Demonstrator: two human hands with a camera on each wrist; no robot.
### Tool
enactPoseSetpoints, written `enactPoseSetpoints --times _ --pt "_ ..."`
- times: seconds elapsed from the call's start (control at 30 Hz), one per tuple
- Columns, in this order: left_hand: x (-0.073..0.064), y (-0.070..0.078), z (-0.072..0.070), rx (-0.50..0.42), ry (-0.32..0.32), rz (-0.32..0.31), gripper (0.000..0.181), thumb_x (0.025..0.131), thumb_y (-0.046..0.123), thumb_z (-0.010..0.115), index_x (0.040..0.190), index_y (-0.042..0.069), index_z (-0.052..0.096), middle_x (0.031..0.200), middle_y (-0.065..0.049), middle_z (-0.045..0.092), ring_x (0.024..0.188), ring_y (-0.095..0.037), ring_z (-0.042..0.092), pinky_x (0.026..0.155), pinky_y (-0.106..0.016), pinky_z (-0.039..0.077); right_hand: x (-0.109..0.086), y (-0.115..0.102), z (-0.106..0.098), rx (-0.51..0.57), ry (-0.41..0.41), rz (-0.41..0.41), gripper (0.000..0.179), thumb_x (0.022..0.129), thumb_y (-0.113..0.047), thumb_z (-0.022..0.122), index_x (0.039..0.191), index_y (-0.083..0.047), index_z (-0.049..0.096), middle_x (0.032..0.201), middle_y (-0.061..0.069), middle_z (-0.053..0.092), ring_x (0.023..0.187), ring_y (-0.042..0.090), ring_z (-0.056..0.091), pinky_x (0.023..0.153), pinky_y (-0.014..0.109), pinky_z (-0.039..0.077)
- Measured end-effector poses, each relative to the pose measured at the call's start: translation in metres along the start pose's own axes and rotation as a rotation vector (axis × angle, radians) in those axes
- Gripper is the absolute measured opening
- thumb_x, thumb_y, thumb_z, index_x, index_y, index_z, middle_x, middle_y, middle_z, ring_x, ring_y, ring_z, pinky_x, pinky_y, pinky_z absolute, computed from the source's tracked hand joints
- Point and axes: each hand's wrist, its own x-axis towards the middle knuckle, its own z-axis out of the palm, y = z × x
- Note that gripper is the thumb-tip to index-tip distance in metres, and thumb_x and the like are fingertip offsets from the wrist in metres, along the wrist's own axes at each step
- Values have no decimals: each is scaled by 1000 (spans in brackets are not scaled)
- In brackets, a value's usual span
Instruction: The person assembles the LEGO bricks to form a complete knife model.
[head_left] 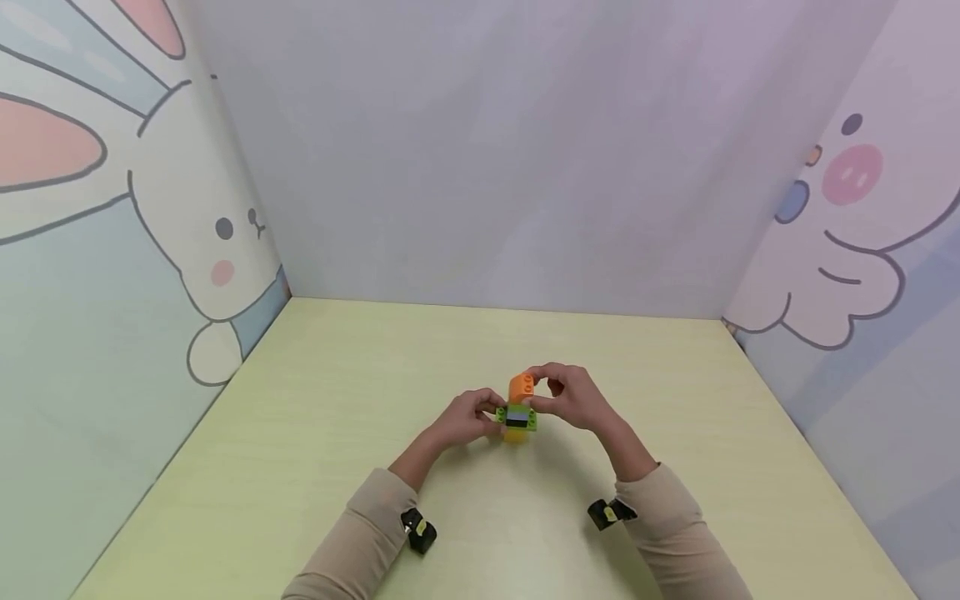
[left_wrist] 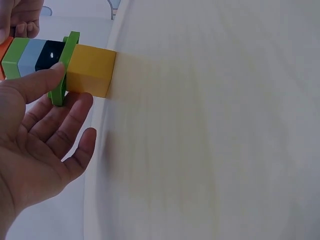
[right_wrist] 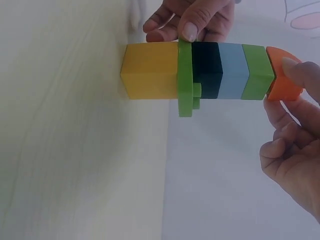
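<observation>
A tower of toy building bricks stands upright on the table. At its base is a yellow brick (right_wrist: pixel 151 71), topped by a wider green plate (right_wrist: pixel 185 75) with studs on its jutting ends. Above that come a black brick (right_wrist: pixel 207 70), a light blue brick (right_wrist: pixel 233 71) and a green brick (right_wrist: pixel 258 72). An orange brick (head_left: pixel 520 387) with a curved side forms the top. My left hand (head_left: pixel 465 419) pinches the green plate, thumb on its edge and fingers behind. Between thumb and fingers, my right hand (head_left: pixel 573 397) holds the orange brick; whether it is fully seated I cannot tell.
The pale yellow-green table (head_left: pixel 375 350) spreads around the tower. A plain back wall (head_left: pixel 480 167) and two side walls with cartoon animals enclose it. Small black devices sit at both wrists, beside beige sleeves (head_left: pixel 352 533).
</observation>
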Motion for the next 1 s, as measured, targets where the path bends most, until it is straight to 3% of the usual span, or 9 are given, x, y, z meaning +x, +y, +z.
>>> enactPoseSetpoints --times 0.17,0.4,0.67,1.0 --pt "0 1 1 6 2 -2 26 80 -1 70 104 0 60 102 -13 63 94 -28 59 76 -34 49 0 1 -2 -2 -26 26 29 78 -14 76 105 -6 69 63 -2 39 56 12 33 52 27 27" --pt "18 -39 4 19 11 -24 28 79 8 75 103 10 62 98 0 64 86 -16 61 75 -32 49 -1 2 4 -5 -17 9 29 76 -9 76 104 -7 68 75 -2 49 62 14 37 55 28 30" --pt "20 -39 1 32 9 -22 28 79 8 74 103 8 61 98 -2 63 86 -18 61 75 -33 49 3 2 3 1 -49 10 29 77 -10 76 105 -8 67 83 -5 52 66 15 40 56 28 32" --pt "24 -40 2 25 -13 -40 28 78 9 75 103 10 61 99 0 63 90 -17 59 72 -32 49 -4 7 5 51 -24 49 30 78 -8 74 107 -6 66 88 -3 57 70 18 46 59 29 37"
